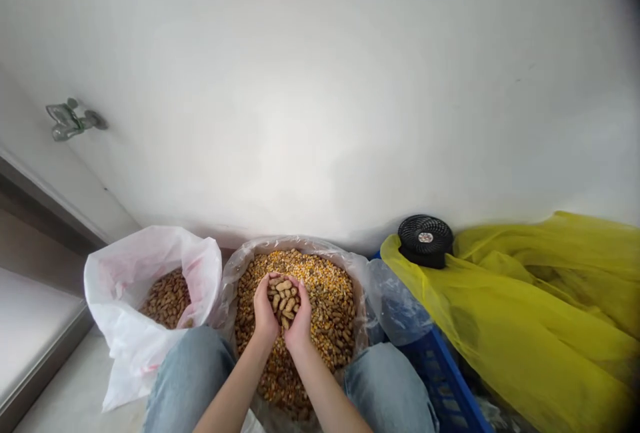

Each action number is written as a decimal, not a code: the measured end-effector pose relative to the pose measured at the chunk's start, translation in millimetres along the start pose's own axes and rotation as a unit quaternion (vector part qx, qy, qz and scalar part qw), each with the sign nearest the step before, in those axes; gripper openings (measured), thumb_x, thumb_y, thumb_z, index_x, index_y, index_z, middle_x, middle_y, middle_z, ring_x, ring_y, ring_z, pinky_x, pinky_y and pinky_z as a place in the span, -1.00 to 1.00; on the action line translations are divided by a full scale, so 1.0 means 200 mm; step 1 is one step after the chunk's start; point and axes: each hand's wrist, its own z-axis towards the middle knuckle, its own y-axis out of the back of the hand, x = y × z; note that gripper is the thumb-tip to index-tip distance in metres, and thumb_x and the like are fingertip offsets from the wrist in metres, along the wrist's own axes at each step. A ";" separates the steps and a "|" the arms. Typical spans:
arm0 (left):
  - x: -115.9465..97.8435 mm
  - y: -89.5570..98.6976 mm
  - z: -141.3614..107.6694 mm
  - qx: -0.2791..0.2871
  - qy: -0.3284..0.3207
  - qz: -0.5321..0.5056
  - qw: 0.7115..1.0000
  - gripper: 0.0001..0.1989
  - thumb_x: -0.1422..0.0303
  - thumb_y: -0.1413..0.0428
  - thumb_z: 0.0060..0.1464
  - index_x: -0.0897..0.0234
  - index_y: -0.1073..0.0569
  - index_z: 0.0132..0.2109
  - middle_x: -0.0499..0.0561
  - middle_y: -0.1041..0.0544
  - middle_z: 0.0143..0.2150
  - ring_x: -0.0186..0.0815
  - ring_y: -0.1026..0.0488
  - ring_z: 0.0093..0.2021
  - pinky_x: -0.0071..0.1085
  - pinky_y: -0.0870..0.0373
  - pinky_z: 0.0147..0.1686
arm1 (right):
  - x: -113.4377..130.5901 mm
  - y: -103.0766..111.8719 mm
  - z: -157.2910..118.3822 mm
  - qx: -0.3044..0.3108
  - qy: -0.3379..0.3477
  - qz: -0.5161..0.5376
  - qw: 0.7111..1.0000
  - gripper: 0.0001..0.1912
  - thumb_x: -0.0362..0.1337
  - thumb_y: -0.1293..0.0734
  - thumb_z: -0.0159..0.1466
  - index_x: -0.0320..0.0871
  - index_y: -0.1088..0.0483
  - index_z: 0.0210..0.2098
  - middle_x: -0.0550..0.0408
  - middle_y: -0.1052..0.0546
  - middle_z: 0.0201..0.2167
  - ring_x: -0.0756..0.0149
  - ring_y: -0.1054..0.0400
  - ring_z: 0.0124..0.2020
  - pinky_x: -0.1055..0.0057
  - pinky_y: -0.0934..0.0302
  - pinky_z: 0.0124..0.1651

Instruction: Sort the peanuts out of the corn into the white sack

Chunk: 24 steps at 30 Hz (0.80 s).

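Cupped together, my left hand [265,309] and my right hand [300,316] hold a heap of unshelled peanuts [285,299] between the palms. Both hands are above a clear plastic-lined bag [362,266] full of mixed grain [327,286], where yellow corn kernels lie among brown pieces. To the left stands a white sack [113,293] with its mouth folded open, and more peanuts [167,297] lie inside it. The undersides of my hands are out of sight, so I cannot tell whether they touch the grain.
A small black fan [425,239] rests on yellow netting [510,306] at the right. Below the netting is a blue plastic crate [453,379]. A tap [75,119] sticks out of the white wall [320,86] at the left. My knees flank the grain bag.
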 end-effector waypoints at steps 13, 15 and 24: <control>0.05 -0.30 0.11 0.064 0.142 -0.157 0.975 -0.90 0.37 -0.04 -0.16 0.28 -0.41 -0.43 -0.06 -0.48 -0.43 -0.37 -0.42 -0.38 -0.40 -0.32 -0.22 | 0.24 -0.08 0.20 0.005 0.024 0.069 0.997 -0.76 -0.14 -0.23 0.03 -0.13 -0.39 -0.37 0.13 -0.52 -0.37 0.33 -0.38 -0.28 0.36 -0.27 -0.21; 0.08 -0.31 0.13 0.047 0.151 -0.163 0.974 -0.90 0.37 -0.04 -0.16 0.29 -0.41 -0.44 -0.05 -0.47 -0.44 -0.34 -0.43 -0.36 -0.37 -0.32 -0.20 | 0.25 -0.06 0.23 -0.008 0.023 0.081 0.996 -0.77 -0.14 -0.23 0.03 -0.12 -0.40 -0.39 0.15 -0.52 -0.37 0.35 -0.39 -0.29 0.35 -0.26 -0.17; 0.12 -0.39 0.21 0.015 0.154 -0.182 0.971 -0.91 0.37 -0.05 -0.15 0.26 -0.42 -0.43 -0.06 -0.48 -0.39 -0.33 -0.43 -0.34 -0.34 -0.30 -0.16 | 0.30 -0.07 0.33 -0.023 0.007 0.089 0.996 -0.73 -0.11 -0.20 0.05 -0.09 -0.40 -0.35 0.15 -0.51 -0.31 0.31 -0.36 -0.23 0.29 -0.21 -0.09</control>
